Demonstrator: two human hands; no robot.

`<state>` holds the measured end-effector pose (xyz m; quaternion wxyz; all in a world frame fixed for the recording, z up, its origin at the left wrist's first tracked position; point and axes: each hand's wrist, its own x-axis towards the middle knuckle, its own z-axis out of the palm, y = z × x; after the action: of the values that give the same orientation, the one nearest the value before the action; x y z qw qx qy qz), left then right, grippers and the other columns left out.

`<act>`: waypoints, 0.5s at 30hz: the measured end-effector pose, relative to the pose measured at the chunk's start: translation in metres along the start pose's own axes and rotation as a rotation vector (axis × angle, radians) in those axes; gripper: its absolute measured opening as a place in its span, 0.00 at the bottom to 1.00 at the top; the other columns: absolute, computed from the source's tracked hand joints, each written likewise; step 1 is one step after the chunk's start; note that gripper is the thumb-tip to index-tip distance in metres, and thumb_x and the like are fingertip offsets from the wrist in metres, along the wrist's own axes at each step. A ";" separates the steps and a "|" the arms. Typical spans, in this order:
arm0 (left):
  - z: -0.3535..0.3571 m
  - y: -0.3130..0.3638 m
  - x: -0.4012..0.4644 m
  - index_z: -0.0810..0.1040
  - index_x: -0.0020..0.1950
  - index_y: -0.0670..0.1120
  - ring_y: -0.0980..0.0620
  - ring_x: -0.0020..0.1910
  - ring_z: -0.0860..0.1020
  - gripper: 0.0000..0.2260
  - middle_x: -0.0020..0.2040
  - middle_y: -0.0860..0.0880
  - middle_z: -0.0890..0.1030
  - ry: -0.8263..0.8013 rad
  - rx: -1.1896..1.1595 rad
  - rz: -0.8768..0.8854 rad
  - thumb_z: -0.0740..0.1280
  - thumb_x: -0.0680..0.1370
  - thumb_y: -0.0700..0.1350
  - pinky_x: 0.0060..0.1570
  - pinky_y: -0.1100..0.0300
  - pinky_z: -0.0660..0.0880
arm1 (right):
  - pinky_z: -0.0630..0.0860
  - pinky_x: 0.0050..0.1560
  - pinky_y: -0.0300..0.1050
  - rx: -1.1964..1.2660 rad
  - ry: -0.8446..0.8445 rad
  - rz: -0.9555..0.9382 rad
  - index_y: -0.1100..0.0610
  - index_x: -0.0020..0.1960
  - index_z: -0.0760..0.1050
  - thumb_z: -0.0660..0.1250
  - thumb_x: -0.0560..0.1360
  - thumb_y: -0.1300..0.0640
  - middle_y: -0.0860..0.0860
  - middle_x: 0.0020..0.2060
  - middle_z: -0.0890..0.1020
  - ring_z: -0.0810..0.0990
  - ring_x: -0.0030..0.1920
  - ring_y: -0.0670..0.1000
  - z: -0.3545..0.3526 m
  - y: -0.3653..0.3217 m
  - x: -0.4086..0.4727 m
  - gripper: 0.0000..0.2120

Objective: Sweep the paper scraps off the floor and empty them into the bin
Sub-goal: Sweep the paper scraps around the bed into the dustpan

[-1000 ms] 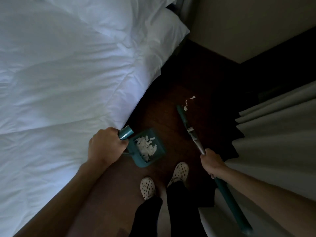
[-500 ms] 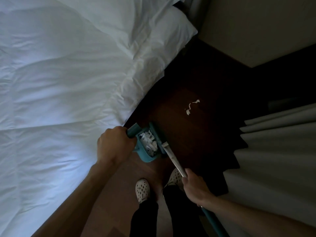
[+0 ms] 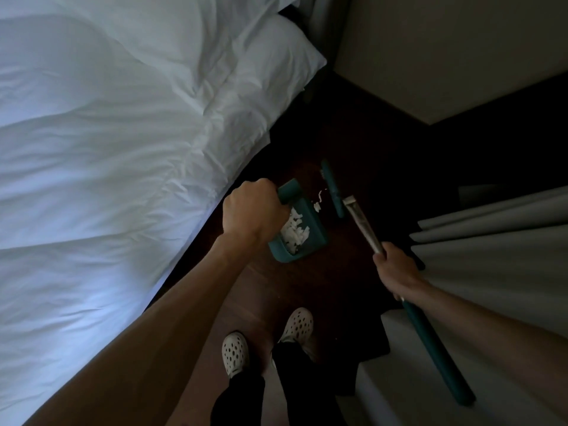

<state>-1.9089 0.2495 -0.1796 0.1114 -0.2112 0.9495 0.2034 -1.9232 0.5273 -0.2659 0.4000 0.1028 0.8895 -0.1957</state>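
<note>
My left hand [image 3: 252,210] grips the handle of a teal dustpan [image 3: 310,238] that sits low over the dark wooden floor beside the bed. White paper scraps [image 3: 295,233] fill the pan. My right hand [image 3: 395,270] holds the broom's shaft [image 3: 365,224], silver above the head and teal behind my hand. The teal broom head [image 3: 333,189] stands just right of the pan's mouth. A few loose paper scraps [image 3: 319,199] lie on the floor between broom head and pan. No bin is in view.
A bed with a white duvet [image 3: 107,164] fills the left side. Grey curtain folds [image 3: 498,250] hang at the right. A pale wall [image 3: 445,56] closes the far end. My feet in white perforated clogs [image 3: 235,353] stand below on the narrow floor strip.
The broom swung out from beside the pan to behind the loose scraps and now stands close to the pan's mouth with them. My left hand moved the dustpan forward.
</note>
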 end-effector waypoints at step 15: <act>0.014 0.043 0.032 0.76 0.42 0.45 0.47 0.32 0.74 0.12 0.30 0.52 0.67 0.079 0.079 -0.009 0.68 0.75 0.54 0.33 0.55 0.66 | 0.73 0.25 0.42 -0.304 -0.214 0.073 0.60 0.57 0.70 0.54 0.82 0.58 0.57 0.46 0.78 0.79 0.34 0.54 -0.004 -0.003 0.047 0.09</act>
<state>-1.9552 0.2797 -0.1869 0.0829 -0.2190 0.9594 0.1569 -1.9576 0.5279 -0.2979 0.5101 0.0518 0.8569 -0.0541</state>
